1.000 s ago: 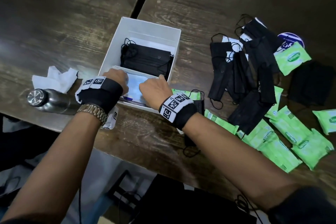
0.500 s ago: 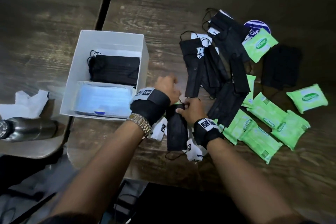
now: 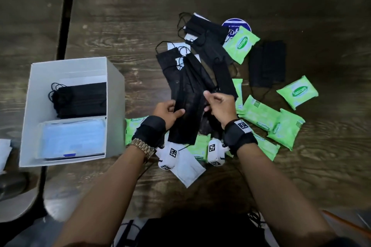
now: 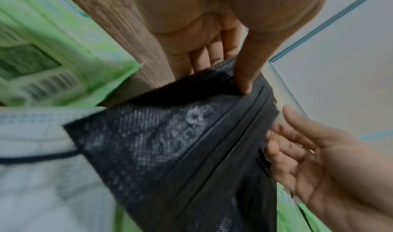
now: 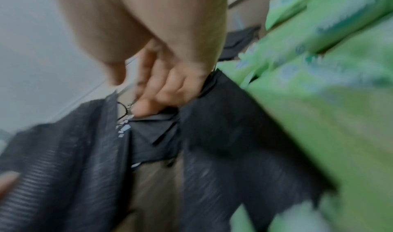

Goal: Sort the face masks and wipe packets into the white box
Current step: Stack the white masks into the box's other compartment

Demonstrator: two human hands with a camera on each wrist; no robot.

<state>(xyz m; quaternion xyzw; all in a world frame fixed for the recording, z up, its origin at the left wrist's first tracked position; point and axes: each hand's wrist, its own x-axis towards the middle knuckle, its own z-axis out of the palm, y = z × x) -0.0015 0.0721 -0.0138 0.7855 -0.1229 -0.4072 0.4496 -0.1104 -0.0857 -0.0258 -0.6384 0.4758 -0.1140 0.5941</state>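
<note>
— Right of the white box (image 3: 115, 106), what are the hands doing?
— The left hand (image 3: 165, 111) pinches a black face mask (image 3: 185, 118), thumb on top. The right hand (image 3: 219, 106), fingers curled, grips another black mask (image 5: 153, 133) from the pile.
— And the wipe packets (image 3: 261, 115)?
— Strewn on the wooden table (image 3: 140, 26). Black masks and a blue mask pack (image 3: 72, 138) lie inside the box.

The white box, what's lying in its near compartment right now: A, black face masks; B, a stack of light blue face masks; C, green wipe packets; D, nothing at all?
B: in the head view the white box holds a stack of light blue face masks nearest the person, with black face masks behind it.
</note>
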